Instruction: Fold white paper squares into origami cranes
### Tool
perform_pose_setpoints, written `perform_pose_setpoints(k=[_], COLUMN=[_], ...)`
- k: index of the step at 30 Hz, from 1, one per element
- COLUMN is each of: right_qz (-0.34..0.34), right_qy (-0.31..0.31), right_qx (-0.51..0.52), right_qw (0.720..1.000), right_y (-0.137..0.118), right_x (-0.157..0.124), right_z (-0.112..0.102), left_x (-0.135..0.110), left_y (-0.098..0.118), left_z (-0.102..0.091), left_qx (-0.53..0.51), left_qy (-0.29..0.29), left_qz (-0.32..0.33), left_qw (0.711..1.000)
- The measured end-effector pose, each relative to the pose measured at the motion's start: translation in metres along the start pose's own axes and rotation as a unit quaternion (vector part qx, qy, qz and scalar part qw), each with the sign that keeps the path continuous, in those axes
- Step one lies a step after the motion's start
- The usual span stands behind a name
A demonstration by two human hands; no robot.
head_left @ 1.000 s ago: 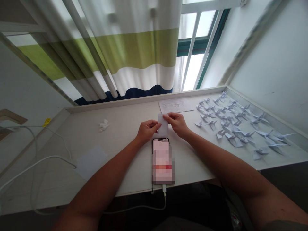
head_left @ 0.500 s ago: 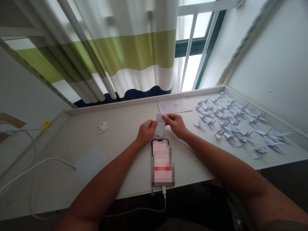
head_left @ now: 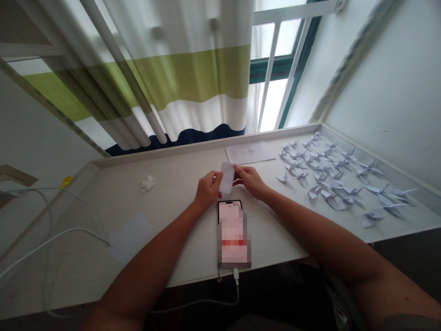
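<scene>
A small folded piece of white paper (head_left: pixel 227 177) is held up above the desk (head_left: pixel 172 202), tilted slightly. My left hand (head_left: pixel 207 190) pinches its left edge and my right hand (head_left: pixel 251 180) pinches its right edge near the top. Both hands hover just beyond a phone (head_left: pixel 233 233) that lies flat on the desk with its screen lit.
Several folded paper cranes (head_left: pixel 330 177) cover the desk's right side. A printed sheet (head_left: pixel 250 152) lies behind my hands. A crumpled scrap (head_left: pixel 147 183) and a flat paper square (head_left: pixel 129 236) sit at the left. White cables (head_left: pixel 51 234) trail off the left; one plugs into the phone.
Both hands have lifted the paper a little off the desk and tilted it; the paper's lower edge no longer overlaps the phone's top.
</scene>
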State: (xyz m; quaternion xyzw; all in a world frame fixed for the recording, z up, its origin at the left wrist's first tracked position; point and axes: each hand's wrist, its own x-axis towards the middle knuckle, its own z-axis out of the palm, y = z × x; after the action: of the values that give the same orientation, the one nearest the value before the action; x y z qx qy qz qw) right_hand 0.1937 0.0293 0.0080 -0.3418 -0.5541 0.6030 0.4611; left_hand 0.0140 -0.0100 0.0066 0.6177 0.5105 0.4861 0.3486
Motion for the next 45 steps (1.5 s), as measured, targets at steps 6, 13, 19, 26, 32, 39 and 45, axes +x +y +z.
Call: perform_pose_setpoints(k=[6,13,19,26,32,39,45], right_qz=[-0.019,-0.031,-0.030,-0.036,-0.054,-0.023,-0.113], right_qy=[-0.011,-0.033,-0.076,-0.100,-0.097,-0.127,-0.034], right_qx=[-0.066,-0.124,-0.138,-0.126,-0.185,-0.203,-0.190], right_qw=[0.998,0.991,0.987,0.986,0.976,0.971,0.975], right_y=[0.005,0.006,0.000,-0.002,-0.003,-0.004,-0.009], right_x=[-0.001,-0.003,-0.006,-0.008,-0.011,-0.014,-0.007], right_z=[0.003,0.004,0.005,0.009,0.011,0.009,-0.002], left_x=[-0.001,-0.001,0.001,0.001,0.003,0.002,-0.003], left_y=[0.003,0.005,0.003,0.007,0.006,0.006,0.004], left_z=[0.000,-0.001,0.002,0.005,0.003,0.002,0.002], left_qx=[0.013,0.003,-0.026,-0.051,-0.060,-0.060,-0.037], left_qy=[0.015,0.031,0.047,0.077,0.093,0.103,0.027], left_qz=[0.007,0.011,-0.007,-0.012,-0.026,-0.030,-0.019], left_qw=[1.000,0.999,0.999,0.996,0.994,0.992,0.999])
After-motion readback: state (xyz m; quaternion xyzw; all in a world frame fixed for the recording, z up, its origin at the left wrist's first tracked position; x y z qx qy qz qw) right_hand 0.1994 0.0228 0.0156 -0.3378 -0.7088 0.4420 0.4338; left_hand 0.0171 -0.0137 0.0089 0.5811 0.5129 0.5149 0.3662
